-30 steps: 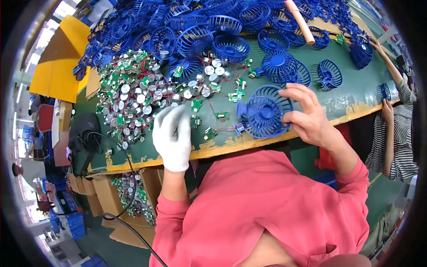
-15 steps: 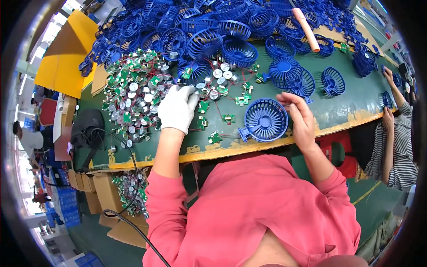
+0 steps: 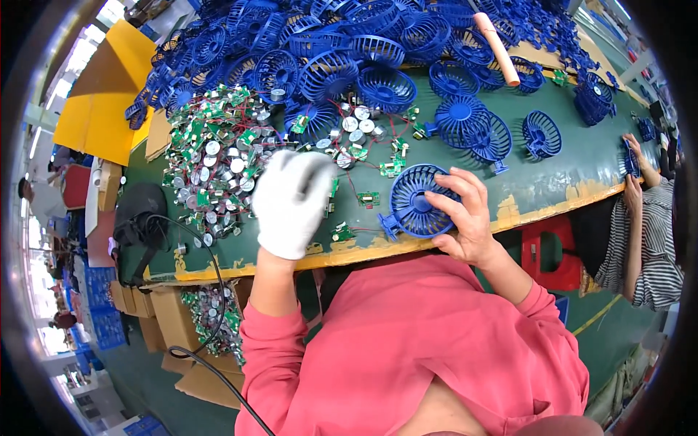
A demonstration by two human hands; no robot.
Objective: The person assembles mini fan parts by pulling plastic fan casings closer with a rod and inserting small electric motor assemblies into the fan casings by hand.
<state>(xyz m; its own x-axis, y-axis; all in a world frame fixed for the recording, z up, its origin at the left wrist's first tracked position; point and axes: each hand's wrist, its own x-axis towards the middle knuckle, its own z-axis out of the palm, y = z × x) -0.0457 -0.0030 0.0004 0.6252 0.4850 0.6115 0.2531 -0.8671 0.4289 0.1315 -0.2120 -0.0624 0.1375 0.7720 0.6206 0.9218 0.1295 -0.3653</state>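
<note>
The gloved left hand is motion-blurred, so its fingers cannot be told apart, and it hides the parts beneath it. The right hand covers the blue fan grille's right edge. The co-worker is cut off by the rim.

Brown cardboard boxes under the bench's left end.
</note>
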